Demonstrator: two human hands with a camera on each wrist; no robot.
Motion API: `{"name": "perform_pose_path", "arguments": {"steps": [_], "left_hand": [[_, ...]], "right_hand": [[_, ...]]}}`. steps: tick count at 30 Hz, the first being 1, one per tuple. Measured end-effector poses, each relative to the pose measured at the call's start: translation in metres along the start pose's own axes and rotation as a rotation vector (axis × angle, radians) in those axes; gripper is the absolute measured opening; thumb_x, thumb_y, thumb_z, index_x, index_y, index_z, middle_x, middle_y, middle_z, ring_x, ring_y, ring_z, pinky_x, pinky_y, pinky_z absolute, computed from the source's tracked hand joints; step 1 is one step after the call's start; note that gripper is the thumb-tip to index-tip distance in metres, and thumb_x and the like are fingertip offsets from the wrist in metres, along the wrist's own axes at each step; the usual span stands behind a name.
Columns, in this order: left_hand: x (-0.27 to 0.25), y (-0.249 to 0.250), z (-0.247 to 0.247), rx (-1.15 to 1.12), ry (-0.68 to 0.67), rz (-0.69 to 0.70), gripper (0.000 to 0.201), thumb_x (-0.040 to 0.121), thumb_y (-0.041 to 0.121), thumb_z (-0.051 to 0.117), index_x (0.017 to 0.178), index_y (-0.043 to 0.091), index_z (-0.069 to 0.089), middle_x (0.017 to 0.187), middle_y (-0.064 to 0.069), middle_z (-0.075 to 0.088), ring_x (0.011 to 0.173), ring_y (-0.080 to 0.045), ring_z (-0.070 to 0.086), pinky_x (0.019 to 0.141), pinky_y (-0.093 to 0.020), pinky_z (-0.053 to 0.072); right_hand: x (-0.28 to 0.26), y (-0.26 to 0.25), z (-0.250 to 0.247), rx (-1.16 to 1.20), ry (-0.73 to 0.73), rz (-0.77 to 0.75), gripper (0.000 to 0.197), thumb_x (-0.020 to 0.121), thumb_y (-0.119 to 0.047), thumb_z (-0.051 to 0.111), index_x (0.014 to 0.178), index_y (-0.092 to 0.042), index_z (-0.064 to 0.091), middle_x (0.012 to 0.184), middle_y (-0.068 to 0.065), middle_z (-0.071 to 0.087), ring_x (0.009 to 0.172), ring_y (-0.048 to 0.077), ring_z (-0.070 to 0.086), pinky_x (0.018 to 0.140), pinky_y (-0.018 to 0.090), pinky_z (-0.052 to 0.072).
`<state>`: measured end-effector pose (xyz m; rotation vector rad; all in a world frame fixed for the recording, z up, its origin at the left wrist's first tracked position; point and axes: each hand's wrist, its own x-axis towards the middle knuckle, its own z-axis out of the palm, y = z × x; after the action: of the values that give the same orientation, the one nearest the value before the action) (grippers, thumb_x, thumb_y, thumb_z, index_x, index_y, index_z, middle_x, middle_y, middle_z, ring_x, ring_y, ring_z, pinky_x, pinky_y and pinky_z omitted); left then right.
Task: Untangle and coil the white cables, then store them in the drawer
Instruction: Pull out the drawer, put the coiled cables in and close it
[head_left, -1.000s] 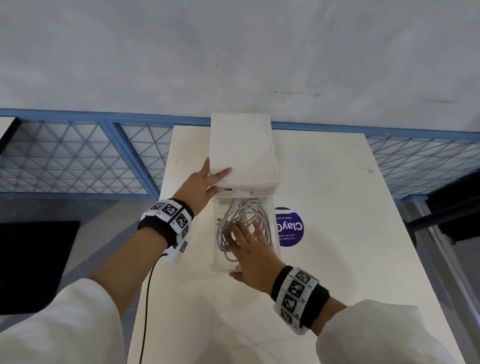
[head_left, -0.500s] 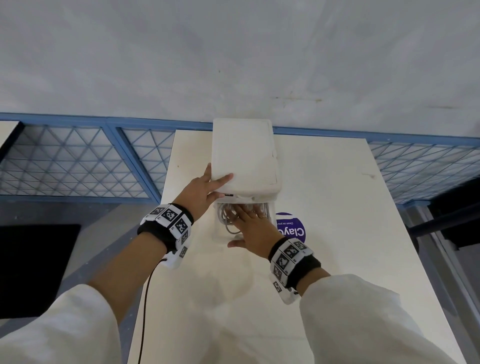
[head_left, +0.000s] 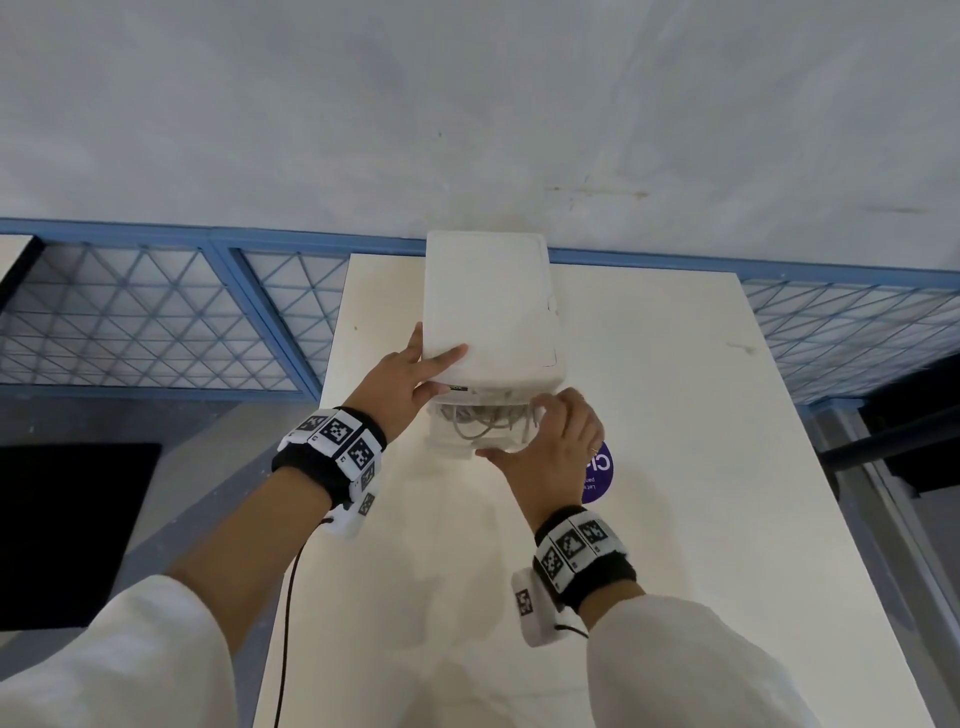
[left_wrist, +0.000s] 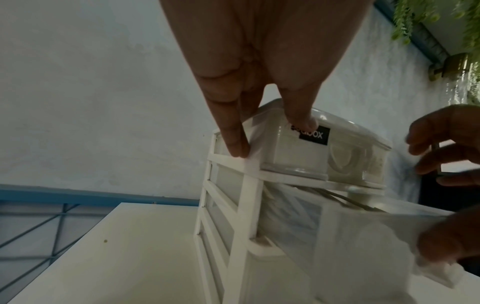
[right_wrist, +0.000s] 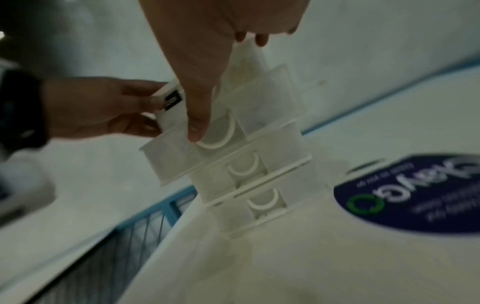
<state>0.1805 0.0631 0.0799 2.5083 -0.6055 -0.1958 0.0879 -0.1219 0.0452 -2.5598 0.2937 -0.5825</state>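
Note:
The white drawer unit (head_left: 491, 312) stands at the far end of the table. Its second drawer (head_left: 452, 446) sticks out a little, with the coiled white cables (head_left: 483, 423) inside. My left hand (head_left: 431, 358) holds the unit's front left corner, thumb on top and fingers down the side. My right hand (head_left: 519, 428) grips the drawer's front, thumb on the face and fingers curled over the rim. In the left wrist view the translucent drawer (left_wrist: 363, 226) shows the cables (left_wrist: 345, 202) as dark lines. In the right wrist view my thumb lies beside the drawer's (right_wrist: 171, 160) curved handle.
A round purple sticker (head_left: 597, 473) lies on the white table (head_left: 675, 467) just right of my right hand. A blue rail with wire mesh (head_left: 156, 322) runs behind and left of the table. Two lower drawers (right_wrist: 244, 170) sit pushed in.
The drawer has slid from far out to nearly in. My right hand left the top of the cables and moved to the drawer's front. My left hand stayed on the unit.

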Motion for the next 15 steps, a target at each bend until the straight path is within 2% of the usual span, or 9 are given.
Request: {"name": "perform_pose_path", "arguments": {"steps": [1, 3, 4, 5, 7, 9, 11, 15], "left_hand": [[0.0, -0.001, 0.0, -0.002, -0.003, 0.001, 0.053, 0.095, 0.02, 0.044, 0.141, 0.038, 0.025, 0.156, -0.016, 0.012, 0.118, -0.037, 0.049, 0.109, -0.045, 0.033], [0.001, -0.002, 0.0, -0.001, -0.013, 0.002, 0.053, 0.095, 0.02, 0.044, 0.141, 0.037, 0.025, 0.156, -0.017, 0.012, 0.119, -0.037, 0.049, 0.109, -0.045, 0.033], [0.001, -0.001, -0.001, -0.004, -0.022, 0.008, 0.054, 0.094, 0.019, 0.045, 0.141, 0.037, 0.026, 0.156, -0.018, 0.013, 0.122, -0.037, 0.048, 0.11, -0.045, 0.033], [0.001, -0.002, -0.001, -0.016, -0.02, 0.019, 0.054, 0.094, 0.019, 0.046, 0.141, 0.036, 0.026, 0.155, -0.018, 0.014, 0.124, -0.037, 0.046, 0.11, -0.045, 0.032], [0.001, -0.002, -0.001, -0.034, -0.024, 0.03, 0.055, 0.094, 0.018, 0.047, 0.141, 0.035, 0.026, 0.155, -0.019, 0.015, 0.128, -0.036, 0.043, 0.111, -0.044, 0.031], [0.0, 0.0, -0.003, -0.048, -0.024, 0.025, 0.055, 0.094, 0.017, 0.047, 0.141, 0.034, 0.027, 0.155, -0.019, 0.014, 0.13, -0.036, 0.041, 0.111, -0.043, 0.031], [0.0, 0.002, -0.004, -0.047, -0.017, 0.022, 0.054, 0.094, 0.017, 0.047, 0.142, 0.034, 0.028, 0.155, -0.019, 0.012, 0.129, -0.035, 0.042, 0.111, -0.043, 0.031], [-0.001, 0.001, -0.007, -0.058, -0.011, 0.015, 0.054, 0.094, 0.016, 0.047, 0.141, 0.033, 0.029, 0.155, -0.019, 0.011, 0.13, -0.034, 0.042, 0.112, -0.04, 0.03]], "right_hand": [[0.0, -0.003, 0.002, 0.036, 0.014, 0.11, 0.106, 0.037, -0.054, 0.086, 0.123, -0.013, 0.04, 0.134, 0.013, 0.042, 0.126, 0.026, 0.03, 0.111, 0.046, 0.02], [0.0, -0.006, 0.006, 0.141, -0.049, 0.314, 0.132, 0.039, -0.056, 0.085, 0.142, -0.012, 0.015, 0.154, 0.011, 0.016, 0.142, 0.026, 0.014, 0.118, 0.047, 0.008], [0.002, -0.005, 0.011, 0.238, -0.111, 0.414, 0.139, 0.042, -0.054, 0.086, 0.146, -0.014, 0.003, 0.157, 0.007, 0.007, 0.145, 0.026, 0.008, 0.119, 0.048, 0.008], [0.005, -0.003, 0.015, 0.359, -0.164, 0.485, 0.139, 0.044, -0.049, 0.088, 0.146, -0.02, -0.002, 0.158, 0.004, 0.007, 0.145, 0.027, 0.009, 0.119, 0.05, 0.013], [0.013, 0.001, 0.023, 0.526, -0.21, 0.51, 0.131, 0.043, -0.04, 0.09, 0.143, -0.031, 0.007, 0.151, 0.001, 0.03, 0.139, 0.03, 0.027, 0.111, 0.053, 0.032], [0.022, 0.0, 0.027, 0.532, -0.19, 0.496, 0.12, 0.039, -0.04, 0.09, 0.137, -0.031, 0.022, 0.137, -0.003, 0.045, 0.127, 0.024, 0.043, 0.103, 0.049, 0.043], [0.03, -0.002, 0.031, 0.542, -0.159, 0.525, 0.114, 0.035, -0.044, 0.089, 0.13, -0.029, 0.028, 0.129, -0.004, 0.047, 0.12, 0.022, 0.047, 0.1, 0.047, 0.046], [0.036, -0.002, 0.036, 0.58, -0.161, 0.564, 0.115, 0.025, -0.049, 0.088, 0.121, -0.032, 0.028, 0.122, -0.003, 0.048, 0.111, 0.024, 0.051, 0.095, 0.046, 0.049]]}}
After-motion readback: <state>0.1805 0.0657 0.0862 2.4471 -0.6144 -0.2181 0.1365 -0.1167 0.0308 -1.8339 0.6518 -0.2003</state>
